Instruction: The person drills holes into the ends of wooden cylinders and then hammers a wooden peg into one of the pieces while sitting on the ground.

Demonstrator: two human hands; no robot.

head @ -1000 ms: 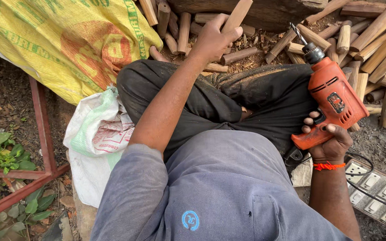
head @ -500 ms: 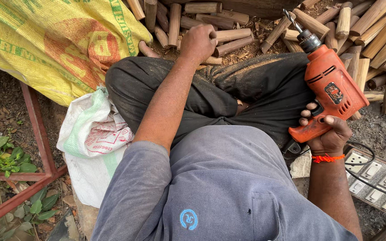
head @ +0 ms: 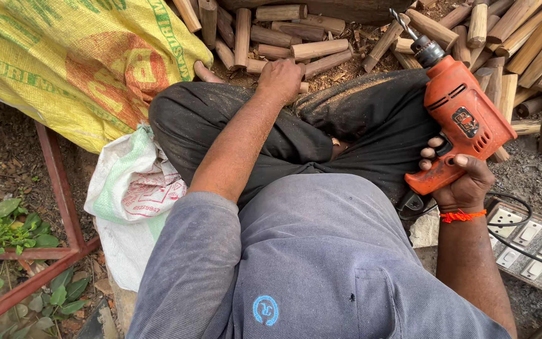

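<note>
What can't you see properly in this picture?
Head view only:
- Left hand: its fingers curl down out of sight, so what they grip among the wooden pegs is hidden.
- Orange drill: the right hand covers its handle.
- Switch board: cut off by the right edge.
- Yellow sack: contents hidden.

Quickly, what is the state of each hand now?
Left hand: closed over the wooden pegs; grip cannot be told.
Right hand: closed, holding the orange drill.
</note>
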